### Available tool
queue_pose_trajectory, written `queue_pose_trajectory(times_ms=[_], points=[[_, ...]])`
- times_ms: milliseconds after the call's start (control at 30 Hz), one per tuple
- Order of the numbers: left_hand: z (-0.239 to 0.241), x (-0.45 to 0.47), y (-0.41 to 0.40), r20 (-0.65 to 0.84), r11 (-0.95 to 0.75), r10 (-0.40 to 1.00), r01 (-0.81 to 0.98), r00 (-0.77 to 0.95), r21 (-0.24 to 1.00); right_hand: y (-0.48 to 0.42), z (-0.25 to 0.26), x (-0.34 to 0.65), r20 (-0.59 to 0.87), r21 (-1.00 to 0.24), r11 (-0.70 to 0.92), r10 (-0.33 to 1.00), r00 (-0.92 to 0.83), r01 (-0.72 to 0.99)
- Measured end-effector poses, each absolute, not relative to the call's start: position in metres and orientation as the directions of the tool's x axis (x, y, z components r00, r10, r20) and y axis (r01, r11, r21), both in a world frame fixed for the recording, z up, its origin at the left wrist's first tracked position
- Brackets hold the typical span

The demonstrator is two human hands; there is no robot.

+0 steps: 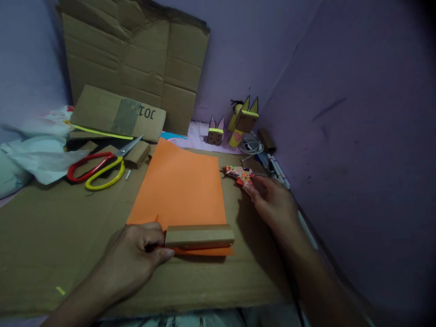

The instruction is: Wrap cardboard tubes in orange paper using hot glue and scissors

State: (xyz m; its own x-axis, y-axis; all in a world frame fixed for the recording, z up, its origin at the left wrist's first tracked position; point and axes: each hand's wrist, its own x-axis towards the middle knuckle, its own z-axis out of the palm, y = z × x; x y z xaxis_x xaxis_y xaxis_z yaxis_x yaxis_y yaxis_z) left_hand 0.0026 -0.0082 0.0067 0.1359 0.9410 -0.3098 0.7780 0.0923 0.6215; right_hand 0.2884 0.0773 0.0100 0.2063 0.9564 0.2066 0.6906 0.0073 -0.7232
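A brown cardboard tube lies crosswise on the near end of an orange paper sheet. The sheet's near edge shows below the tube. My left hand is closed at the tube's left end, with the thumb on the orange paper and the fingertips partly hidden. Over on the right, my right hand grips a flower-patterned glue gun by its handle. Its nozzle points left, just beyond the sheet's right edge, apart from the tube.
Scissors with red and yellow handles lie at left beside cardboard scraps and a white plastic bag. Cardboard panels lean on the wall. Paper animal figures, a coiled cable and markers are at back right.
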Motion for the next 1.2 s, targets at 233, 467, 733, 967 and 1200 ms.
queue_pose_trajectory(times_ms=[233, 467, 733, 967, 1200], points=[[0.008, 0.003, -0.007, -0.295, 0.083, 0.945, 0.764, 0.144, 0.640, -0.022, 0.005, 0.273, -0.037, -0.950, 0.035, 0.974, -0.224, 0.309], [0.002, -0.002, -0.008, -0.289, 0.073, 0.942, 0.737, 0.170, 0.672, -0.030, -0.016, 0.260, -0.044, -0.974, 0.019, 0.960, -0.276, 0.224], [-0.001, -0.003, -0.009, -0.241, 0.018, 0.952, 0.749, 0.190, 0.662, -0.023, -0.013, 0.255, 0.000, -0.945, 0.084, 0.966, -0.257, 0.317], [-0.002, 0.001, -0.018, -0.056, -0.072, 0.988, 0.759, 0.141, 0.647, -0.027, -0.014, 0.251, -0.013, -0.955, 0.053, 0.975, -0.220, 0.293], [-0.005, -0.001, -0.016, 0.031, -0.166, 0.980, 0.724, 0.197, 0.669, -0.029, -0.016, 0.251, -0.044, -0.955, 0.008, 0.985, -0.168, 0.295]])
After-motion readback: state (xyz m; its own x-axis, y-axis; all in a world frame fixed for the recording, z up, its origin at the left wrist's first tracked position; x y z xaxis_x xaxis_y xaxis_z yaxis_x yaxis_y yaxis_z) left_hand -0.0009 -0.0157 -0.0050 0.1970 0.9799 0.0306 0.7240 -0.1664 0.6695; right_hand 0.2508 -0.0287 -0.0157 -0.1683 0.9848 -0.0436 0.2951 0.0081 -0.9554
